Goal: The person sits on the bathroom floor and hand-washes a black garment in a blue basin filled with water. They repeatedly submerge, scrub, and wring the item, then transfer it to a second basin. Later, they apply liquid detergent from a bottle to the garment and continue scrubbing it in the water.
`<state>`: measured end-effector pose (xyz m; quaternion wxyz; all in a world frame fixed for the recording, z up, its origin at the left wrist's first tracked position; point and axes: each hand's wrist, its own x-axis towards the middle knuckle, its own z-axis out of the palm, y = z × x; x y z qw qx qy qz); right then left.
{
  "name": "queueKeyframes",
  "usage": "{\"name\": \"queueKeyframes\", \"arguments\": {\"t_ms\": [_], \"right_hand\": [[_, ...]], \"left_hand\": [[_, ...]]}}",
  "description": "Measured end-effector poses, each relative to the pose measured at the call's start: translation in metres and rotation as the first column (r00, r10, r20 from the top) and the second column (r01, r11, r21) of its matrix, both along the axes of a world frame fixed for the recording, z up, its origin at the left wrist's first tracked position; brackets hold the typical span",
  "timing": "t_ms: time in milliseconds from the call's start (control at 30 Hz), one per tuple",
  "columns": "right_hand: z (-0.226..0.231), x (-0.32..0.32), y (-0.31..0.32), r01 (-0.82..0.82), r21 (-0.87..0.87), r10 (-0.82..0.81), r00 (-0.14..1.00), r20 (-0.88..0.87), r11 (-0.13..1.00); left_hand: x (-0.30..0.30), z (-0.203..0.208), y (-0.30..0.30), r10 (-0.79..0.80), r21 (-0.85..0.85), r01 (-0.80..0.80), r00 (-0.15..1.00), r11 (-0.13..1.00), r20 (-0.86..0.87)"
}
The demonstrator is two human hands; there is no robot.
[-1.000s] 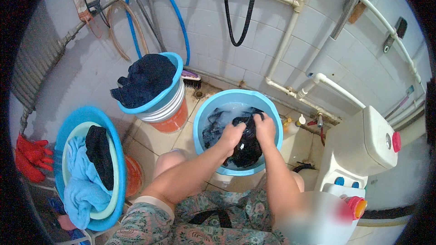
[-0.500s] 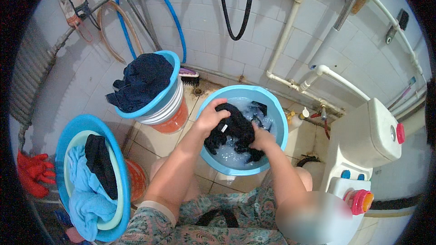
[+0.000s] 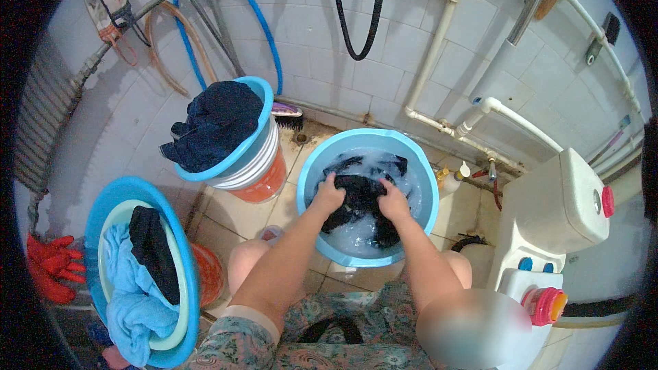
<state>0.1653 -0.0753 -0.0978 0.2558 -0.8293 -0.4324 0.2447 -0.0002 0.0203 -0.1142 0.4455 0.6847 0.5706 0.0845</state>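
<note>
A wide light-blue basin stands on the tiled floor in front of my knees, holding cloudy, sudsy water. A black garment lies bunched and partly sunk in that water; its exact kind cannot be made out. My left hand is closed on the garment's left side, fingers partly in the wet cloth. On its right side, my right hand grips the same cloth with the thumb on top. More dark fabric shows under the water around both hands.
Dark clothes fill a blue basin on a bucket to the left. Nearer, another blue tub holds light-blue and black cloth. Red gloves lie far left. Bottles and a white toilet are at right; pipes run along the wall.
My left hand has moved down and right, lowering the garment into the water. Both hands are closer together, and the cloth sits flatter and deeper.
</note>
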Motion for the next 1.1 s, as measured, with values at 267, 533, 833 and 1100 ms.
{"name": "queueKeyframes", "arguments": {"t_ms": [267, 533, 833, 1100], "right_hand": [[0.126, -0.071, -0.037, -0.510, 0.445, 0.491, 0.855, 0.168, 0.736], [0.127, -0.068, -0.026, -0.381, 0.369, 0.223, 0.887, 0.404, 0.848], [0.058, 0.021, -0.007, -0.264, 0.335, 0.374, 0.869, -0.324, 0.905], [0.047, 0.002, -0.011, -0.380, 0.119, 0.396, 0.848, -0.351, 0.917]], "left_hand": [[0.009, 0.107, -0.032, 0.459, -0.649, 0.083, 0.641, 0.756, 0.616], [0.010, 0.078, -0.046, 0.574, -0.634, 0.149, 0.307, 0.759, 0.759], [0.002, 0.122, -0.026, 0.623, -0.747, 0.152, 0.460, 0.647, 0.633], [-0.019, 0.147, -0.008, 0.640, -0.661, 0.249, 0.169, 0.708, 0.749]]}}
